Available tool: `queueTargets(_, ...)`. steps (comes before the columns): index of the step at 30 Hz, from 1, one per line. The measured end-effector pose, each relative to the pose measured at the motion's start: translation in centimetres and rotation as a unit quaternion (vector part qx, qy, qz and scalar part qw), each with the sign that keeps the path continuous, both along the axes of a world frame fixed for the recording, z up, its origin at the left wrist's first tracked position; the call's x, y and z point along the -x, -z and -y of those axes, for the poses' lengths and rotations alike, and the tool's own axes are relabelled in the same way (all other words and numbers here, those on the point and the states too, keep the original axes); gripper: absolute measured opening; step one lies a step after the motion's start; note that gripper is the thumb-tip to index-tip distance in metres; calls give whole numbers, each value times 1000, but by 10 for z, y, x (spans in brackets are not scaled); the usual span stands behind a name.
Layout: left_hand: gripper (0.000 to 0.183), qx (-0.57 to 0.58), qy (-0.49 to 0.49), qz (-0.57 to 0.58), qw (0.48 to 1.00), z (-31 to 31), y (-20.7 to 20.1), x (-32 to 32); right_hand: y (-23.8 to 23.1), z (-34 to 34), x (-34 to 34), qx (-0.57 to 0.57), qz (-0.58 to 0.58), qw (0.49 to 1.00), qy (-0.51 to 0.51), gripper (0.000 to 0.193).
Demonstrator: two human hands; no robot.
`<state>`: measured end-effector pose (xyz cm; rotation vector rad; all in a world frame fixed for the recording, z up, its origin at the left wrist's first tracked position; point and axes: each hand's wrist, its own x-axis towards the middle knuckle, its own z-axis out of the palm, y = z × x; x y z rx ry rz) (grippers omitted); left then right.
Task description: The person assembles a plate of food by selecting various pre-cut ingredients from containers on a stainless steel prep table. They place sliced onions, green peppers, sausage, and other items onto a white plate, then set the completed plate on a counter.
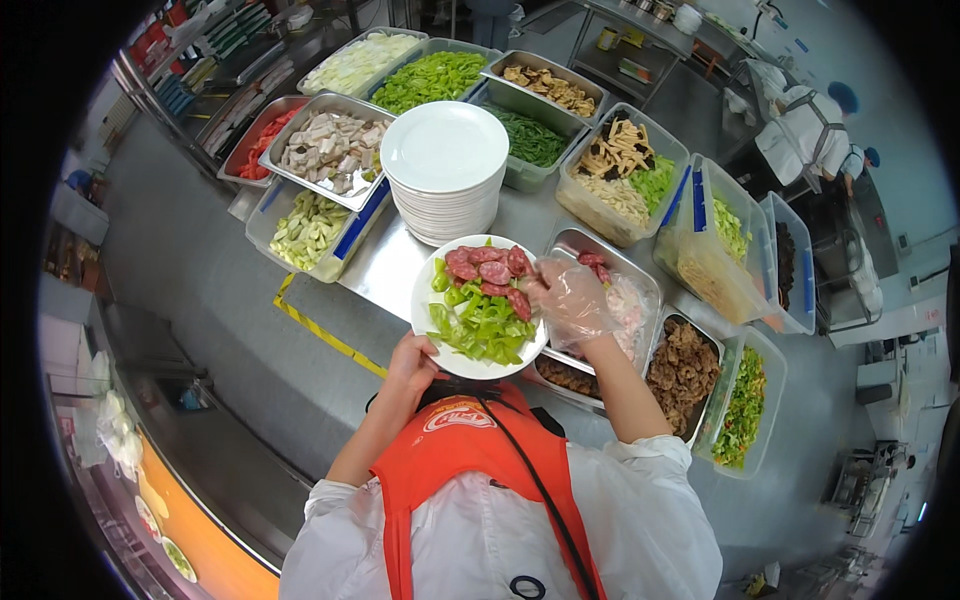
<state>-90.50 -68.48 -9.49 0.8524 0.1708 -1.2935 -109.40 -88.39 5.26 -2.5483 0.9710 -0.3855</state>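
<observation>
My left hand (410,365) grips a white plate (424,300) by its near left rim, with the fingers partly hidden beneath it. Cut green peppers (480,330) cover much of the plate, and red sausage slices (492,268) lie across their far side. In a clear plastic glove, my right hand (572,300) reaches over the right rim with its fingers drawn together beside the slices. Whatever those fingertips hold is hidden. Just beyond that hand, more sausage slices (594,262) lie in a metal tray (650,285) with pale pink meat.
A tall stack of white plates (445,150) stands beyond the plate. Tubs of vegetables, mushrooms and meat crowd the steel table (385,265), including sliced dark meat (685,375) and chopped peppers (742,405) at right. Two people (810,135) are at the far right.
</observation>
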Motion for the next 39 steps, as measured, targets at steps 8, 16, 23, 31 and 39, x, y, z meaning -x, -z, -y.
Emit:
queueTargets(8,65,17,17,1,1000,5,6,4,34,11,26,21,205,978,45,30)
queueTargets(16,59,6,-5,-7,1000,4,-22,12,34,-30,10,53,109,992,-35,52)
queueTargets(23,61,2,-9,6,1000,-8,-25,10,4,-2,-7,-37,77,995,-50,50)
queueTargets(31,61,-22,-39,3,999,-43,-27,22,-43,-1,-37,-107,-65,983,-134,42)
queueTargets(39,65,-9,-125,21,992,-86,-33,42,53,-14,-84,-106,174,903,-379,36)
